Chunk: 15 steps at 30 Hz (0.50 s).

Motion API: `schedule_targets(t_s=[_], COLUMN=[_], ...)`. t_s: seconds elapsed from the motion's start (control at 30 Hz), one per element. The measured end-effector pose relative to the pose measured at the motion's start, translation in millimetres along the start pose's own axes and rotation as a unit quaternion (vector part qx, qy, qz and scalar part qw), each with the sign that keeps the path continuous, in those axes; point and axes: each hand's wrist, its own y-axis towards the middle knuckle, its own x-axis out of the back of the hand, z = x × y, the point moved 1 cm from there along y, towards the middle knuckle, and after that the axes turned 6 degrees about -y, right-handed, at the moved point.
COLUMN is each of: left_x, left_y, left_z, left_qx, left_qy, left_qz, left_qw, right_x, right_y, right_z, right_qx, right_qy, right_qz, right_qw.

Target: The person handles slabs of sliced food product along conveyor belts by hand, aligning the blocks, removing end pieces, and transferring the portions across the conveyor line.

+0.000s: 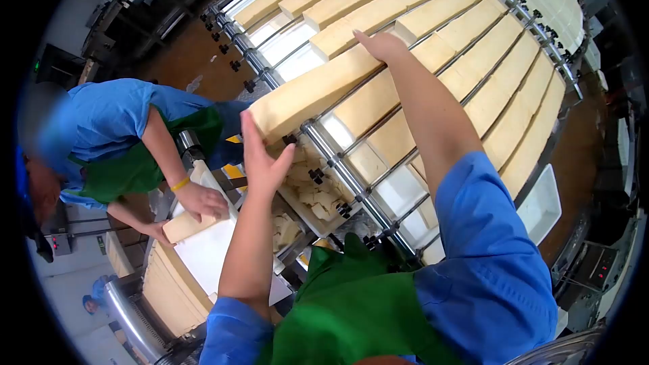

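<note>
A long pale-yellow block [318, 91], like crustless bread or sponge cake, lies slanted across the rack with its near end jutting past the metal rail. My left hand [262, 159] presses its fingers along that near end, with the thumb held apart. At the far end, my right hand [384, 46] grips the block, its fingers partly hidden. The block sits between my two hands. Similar blocks [368, 105] lie in rows beside it, divided by thin metal rods.
A co-worker's hands [203, 203] hold a shorter block over a white board [203, 257] at left. Broken pieces [321, 196] fill a bin below the rail [338, 162], which carries black knobs. A row of slabs [172, 290] stands lower left. A white tray [544, 206] is at right.
</note>
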Motion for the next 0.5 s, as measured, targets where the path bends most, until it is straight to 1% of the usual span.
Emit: schedule_targets(t_s=[0.03, 0.07, 0.1, 0.17, 0.2, 0.23, 0.27, 0.3, 0.33, 0.37, 0.4, 0.47, 0.5], left_x=[-10, -15, -14, -4, 1, 7, 9, 10, 9, 2, -9, -30, -41], left_y=[10, 17, 24, 33, 35, 39, 42, 45, 50, 53, 57, 62, 61], left_z=[-4, -6, -10, -11, 3, 8, 12, 11, 9, 8, 6, 8, 8], left_qx=[0.03, 0.061, 0.062, 0.147, 0.117, 0.101, 0.099, 0.099, 0.122, 0.121, 0.116, 0.094, 0.136], left_qy=[-0.033, -0.065, -0.056, -0.166, -0.154, -0.174, -0.201, -0.228, -0.214, -0.213, -0.218, -0.214, -0.275], left_qz=[0.039, 0.076, 0.08, 0.088, 0.094, 0.098, 0.108, 0.119, 0.144, 0.149, 0.158, 0.184, 0.185], left_qw=[0.998, 0.993, 0.993, 0.971, 0.977, 0.975, 0.969, 0.961, 0.959, 0.958, 0.956, 0.955, 0.934], right_x=[3, 4, 2, -6, -3, 2, 2, -3, -6, -7, 5, 6, -14], right_y=[3, 6, 8, 8, 4, 0, -6, -11, -16, -19, -31, -49, -56], right_z=[-3, -7, -8, -11, -10, -8, -8, -12, -12, -8, 6, 42, 53], right_qx=[0.012, -0.009, -0.009, -0.012, -0.016, 0.003, 0.019, 0.01, 0.025, 0.042, 0.057, 0.108, 0.182], right_qy=[-0.156, -0.146, -0.138, -0.099, -0.094, -0.074, -0.054, -0.05, -0.16, -0.269, -0.259, -0.165, -0.104], right_qz=[0.004, -0.016, -0.012, -0.084, -0.08, -0.065, -0.049, -0.045, -0.104, -0.164, -0.101, 0.028, 0.011], right_qw=[0.988, 0.989, 0.99, 0.991, 0.992, 0.995, 0.997, 0.998, 0.981, 0.948, 0.959, 0.98, 0.978])
